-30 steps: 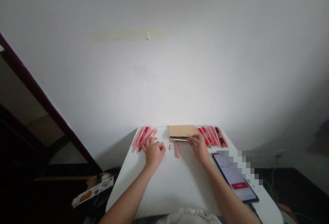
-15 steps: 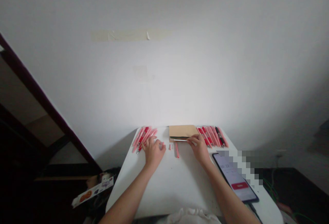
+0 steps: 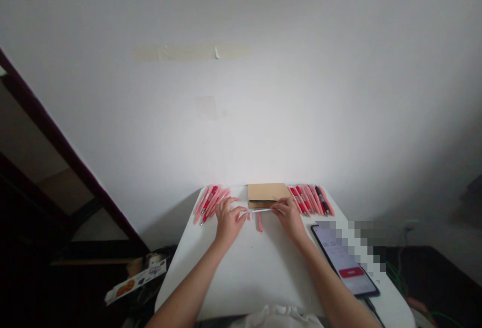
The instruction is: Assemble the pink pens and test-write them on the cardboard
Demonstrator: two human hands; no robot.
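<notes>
My left hand [image 3: 228, 220] and my right hand [image 3: 289, 216] rest on a small white table [image 3: 248, 267]. Between them runs a thin pale pen refill [image 3: 261, 210]; my right hand pinches its right end. My left fingers are pinched at its left end, next to a small pink piece [image 3: 247, 215]. A pink pen barrel [image 3: 259, 222] lies on the table just below the refill. A pile of pink and red pens [image 3: 210, 200] lies to the left of my left hand. A row of pens [image 3: 312, 199] lies beyond my right hand.
A brown cardboard box [image 3: 266, 193] sits at the table's far edge against the white wall. A phone [image 3: 348, 267] with a lit screen lies at the right of the table. On the floor at lower left lies a printed box [image 3: 135, 279].
My left hand has moved right from the pen pile to the refill's left end. My right hand has drawn the refill slightly toward me, off the box edge.
</notes>
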